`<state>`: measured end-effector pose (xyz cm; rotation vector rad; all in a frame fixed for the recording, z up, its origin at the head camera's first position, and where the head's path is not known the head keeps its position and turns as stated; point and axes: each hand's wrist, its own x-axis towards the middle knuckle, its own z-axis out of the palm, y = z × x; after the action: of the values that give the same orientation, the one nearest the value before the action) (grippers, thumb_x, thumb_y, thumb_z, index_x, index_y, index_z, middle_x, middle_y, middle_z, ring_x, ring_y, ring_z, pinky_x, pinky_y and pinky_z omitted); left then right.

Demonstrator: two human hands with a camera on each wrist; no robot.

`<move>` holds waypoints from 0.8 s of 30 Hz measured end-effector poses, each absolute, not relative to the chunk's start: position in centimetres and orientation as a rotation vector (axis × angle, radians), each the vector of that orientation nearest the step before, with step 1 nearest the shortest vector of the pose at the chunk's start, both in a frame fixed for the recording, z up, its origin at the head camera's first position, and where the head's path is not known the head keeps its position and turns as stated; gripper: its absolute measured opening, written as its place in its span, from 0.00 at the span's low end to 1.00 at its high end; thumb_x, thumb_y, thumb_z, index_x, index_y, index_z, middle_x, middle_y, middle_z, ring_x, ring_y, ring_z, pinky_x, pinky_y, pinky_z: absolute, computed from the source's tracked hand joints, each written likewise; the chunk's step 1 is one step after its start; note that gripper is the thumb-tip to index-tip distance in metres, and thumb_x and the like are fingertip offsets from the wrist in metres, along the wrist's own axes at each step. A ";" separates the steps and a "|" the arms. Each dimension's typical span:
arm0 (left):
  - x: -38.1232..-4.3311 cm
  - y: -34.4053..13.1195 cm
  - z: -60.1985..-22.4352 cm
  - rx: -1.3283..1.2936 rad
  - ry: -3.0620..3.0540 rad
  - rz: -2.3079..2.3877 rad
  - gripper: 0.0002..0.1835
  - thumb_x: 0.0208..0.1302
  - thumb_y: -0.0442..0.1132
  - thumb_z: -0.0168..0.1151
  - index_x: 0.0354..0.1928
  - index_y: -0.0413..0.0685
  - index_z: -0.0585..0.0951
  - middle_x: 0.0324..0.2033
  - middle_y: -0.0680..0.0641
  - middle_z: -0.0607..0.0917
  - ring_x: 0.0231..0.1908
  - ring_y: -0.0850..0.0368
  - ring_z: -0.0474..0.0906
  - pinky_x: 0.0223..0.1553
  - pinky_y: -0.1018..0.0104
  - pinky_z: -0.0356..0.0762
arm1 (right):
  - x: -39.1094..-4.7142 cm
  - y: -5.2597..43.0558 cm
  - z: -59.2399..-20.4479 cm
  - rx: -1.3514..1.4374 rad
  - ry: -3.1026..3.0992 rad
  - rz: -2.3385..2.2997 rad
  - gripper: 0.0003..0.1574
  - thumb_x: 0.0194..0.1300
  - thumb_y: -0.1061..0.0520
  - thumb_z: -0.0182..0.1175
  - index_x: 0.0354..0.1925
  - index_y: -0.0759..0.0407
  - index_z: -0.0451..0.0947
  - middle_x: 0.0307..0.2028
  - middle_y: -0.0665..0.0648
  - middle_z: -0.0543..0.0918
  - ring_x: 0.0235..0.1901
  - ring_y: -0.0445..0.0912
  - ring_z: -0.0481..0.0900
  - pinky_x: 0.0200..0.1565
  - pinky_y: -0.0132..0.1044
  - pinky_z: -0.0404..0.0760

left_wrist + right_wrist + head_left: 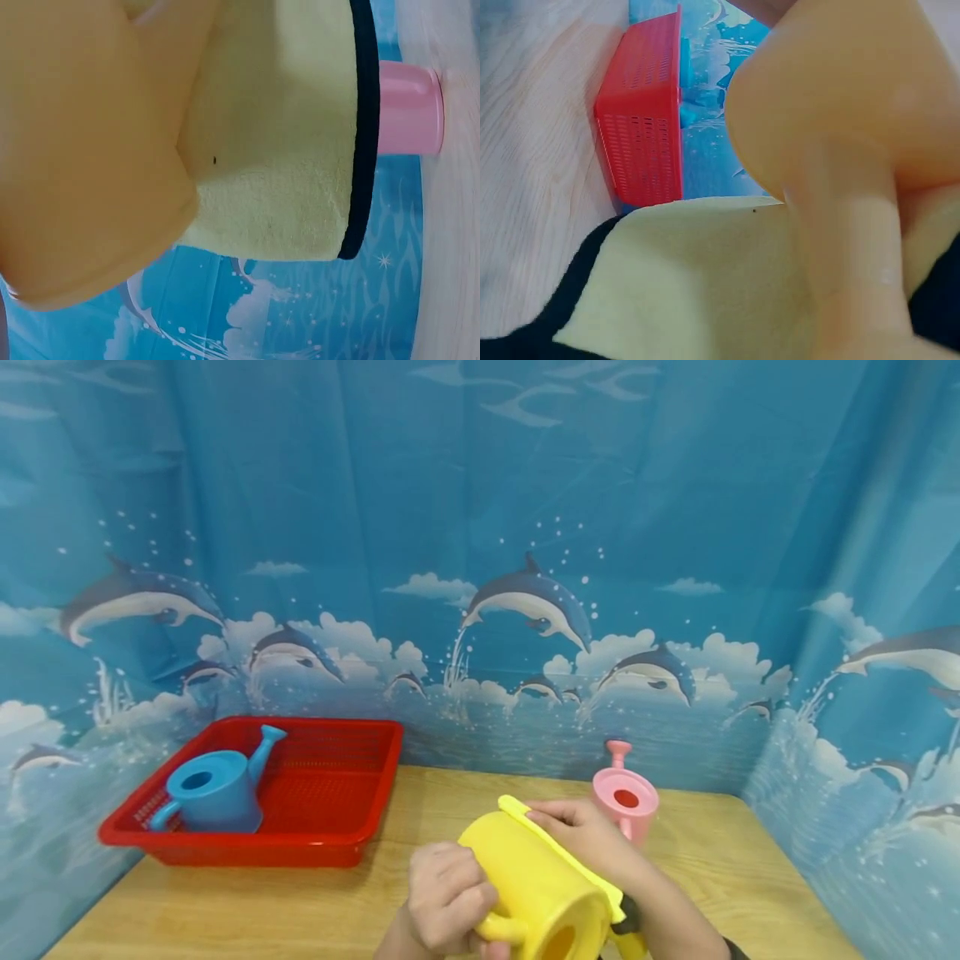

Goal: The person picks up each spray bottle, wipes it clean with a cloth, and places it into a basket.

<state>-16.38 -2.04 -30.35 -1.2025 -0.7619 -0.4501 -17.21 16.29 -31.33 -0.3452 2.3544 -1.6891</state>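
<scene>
A yellow watering can [525,877] is held tilted above the front of the table, its holed top towards the head camera. My left hand [448,897] grips it by the handle. On its right side lies a yellow cloth [292,135] with a black border, which my right hand [592,839] holds against the can wall, fingers near the cloth's far edge. The can's spout [844,225] runs down in front of the cloth in the right wrist view. Neither wrist view clearly shows the fingers.
A red basket [262,852] stands at the back left with a blue watering can [217,793] in it. Behind my right hand, a pink watering can [637,793] stands on the wooden table [300,910]. A dolphin-print curtain [420,527] hangs behind the table.
</scene>
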 end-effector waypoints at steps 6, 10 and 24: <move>-16.9 -2.3 -29.6 -1.148 -0.690 -0.466 0.25 0.66 0.47 0.43 0.10 0.49 0.62 0.08 0.58 0.60 0.09 0.71 0.51 0.13 0.83 0.49 | -16.7 16.6 -31.5 -0.431 2.438 -1.611 0.29 0.58 0.40 0.54 0.52 0.56 0.74 0.51 0.60 0.76 0.37 0.45 0.80 0.36 0.36 0.79; -17.2 -2.6 -29.4 -1.123 -0.657 -0.497 0.25 0.66 0.46 0.44 0.09 0.48 0.62 0.07 0.58 0.60 0.08 0.70 0.51 0.13 0.82 0.49 | -16.4 17.0 -31.9 -0.515 2.510 -1.547 0.26 0.61 0.43 0.53 0.51 0.57 0.75 0.49 0.61 0.77 0.36 0.44 0.80 0.34 0.33 0.79; -18.0 -3.1 -29.8 -1.152 -0.642 -0.537 0.25 0.65 0.45 0.44 0.10 0.45 0.63 0.07 0.56 0.62 0.09 0.69 0.52 0.12 0.80 0.50 | -13.6 19.7 -33.0 -0.653 2.682 -1.246 0.22 0.61 0.43 0.52 0.48 0.52 0.78 0.44 0.54 0.81 0.36 0.35 0.78 0.34 0.28 0.77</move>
<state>-17.97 -3.10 -29.83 -1.1523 -0.6417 -0.5367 -13.65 19.72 -33.03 -0.6526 2.6821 -1.2462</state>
